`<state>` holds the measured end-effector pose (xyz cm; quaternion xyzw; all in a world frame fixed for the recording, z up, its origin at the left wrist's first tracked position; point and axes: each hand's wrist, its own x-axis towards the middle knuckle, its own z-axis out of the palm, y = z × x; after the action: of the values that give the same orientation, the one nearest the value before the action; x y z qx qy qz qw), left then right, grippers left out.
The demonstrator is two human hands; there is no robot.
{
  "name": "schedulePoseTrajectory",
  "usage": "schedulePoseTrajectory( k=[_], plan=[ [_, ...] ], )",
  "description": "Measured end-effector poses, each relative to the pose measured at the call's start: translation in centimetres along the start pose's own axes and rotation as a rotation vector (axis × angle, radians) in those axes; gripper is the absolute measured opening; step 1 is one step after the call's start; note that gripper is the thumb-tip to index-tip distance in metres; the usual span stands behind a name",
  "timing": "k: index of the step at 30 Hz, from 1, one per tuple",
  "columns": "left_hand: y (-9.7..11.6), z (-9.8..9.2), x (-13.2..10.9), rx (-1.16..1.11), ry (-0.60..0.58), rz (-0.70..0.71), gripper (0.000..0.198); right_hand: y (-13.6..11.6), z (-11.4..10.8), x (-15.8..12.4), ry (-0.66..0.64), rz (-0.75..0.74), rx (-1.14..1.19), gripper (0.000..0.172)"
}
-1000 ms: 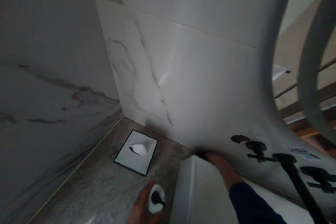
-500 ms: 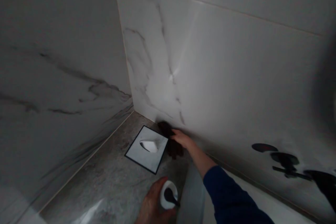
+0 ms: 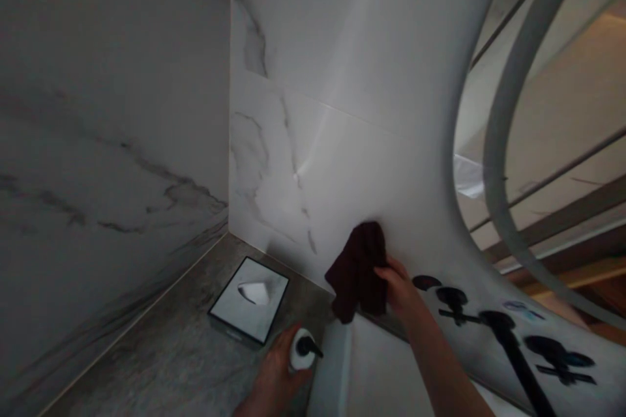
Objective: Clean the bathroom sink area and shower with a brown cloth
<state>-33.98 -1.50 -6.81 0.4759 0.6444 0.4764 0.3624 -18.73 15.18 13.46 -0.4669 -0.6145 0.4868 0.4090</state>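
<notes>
Right of the tissue box (image 3: 259, 320), the left hand (image 3: 274, 368) has its fingers around a bottle (image 3: 299, 352) and the right hand (image 3: 400, 287) pinches a cloth (image 3: 362, 270), both grasped, neither yet released.

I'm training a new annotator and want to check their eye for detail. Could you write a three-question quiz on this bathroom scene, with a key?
1. Multiple choice: what does the right hand hold?
A) a sponge
B) a dark maroon cloth
C) a toothbrush
2. True or false: the left hand has hold of the white pump bottle.
3. Short answer: as pictured, on which side of the bottle is the tissue box?

Key: 1. B. 2. True. 3. Left.
</notes>
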Motion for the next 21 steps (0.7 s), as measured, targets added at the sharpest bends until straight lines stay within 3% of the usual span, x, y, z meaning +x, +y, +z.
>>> schedulePoseTrajectory(
  k=[5,7,8,11,15,17,19,21],
  plan=[
    [0.3,1.4,2.2,-0.045,0.004,0.012,0.068,-8.5,0.1,-0.9,0.239,-0.769,-0.73,0.037],
    [0.4,1.8,2.6,-0.042,0.003,0.025,0.068,-9.5,1.0,0.6,0.257,-0.966,-0.947,0.045],
    [0.4,1.9,2.7,-0.034,-0.004,0.023,0.068,-9.2,1.6,1.6,0.218,-0.993,-1.042,0.047],
    [0.2,2.2,2.7,-0.004,-0.036,0.0,0.068,-4.5,3.2,4.4,-0.064,-0.907,-1.236,0.052],
    [-0.9,2.4,2.4,0.053,-0.04,-0.006,0.071,6.3,3.8,5.5,-0.568,-0.794,-1.275,0.061],
    [-1.9,2.5,2.4,0.072,-0.05,0.005,0.074,10.3,3.4,5.4,-0.707,-0.767,-1.293,0.061],
    [-2.9,2.7,2.4,0.076,-0.062,0.027,0.077,11.5,3.1,5.6,-0.745,-0.801,-1.338,0.059],
    [-3.7,2.8,2.4,0.079,-0.044,0.044,0.078,9.0,3.1,6.0,-0.68,-0.906,-1.404,0.057]
  ],
)
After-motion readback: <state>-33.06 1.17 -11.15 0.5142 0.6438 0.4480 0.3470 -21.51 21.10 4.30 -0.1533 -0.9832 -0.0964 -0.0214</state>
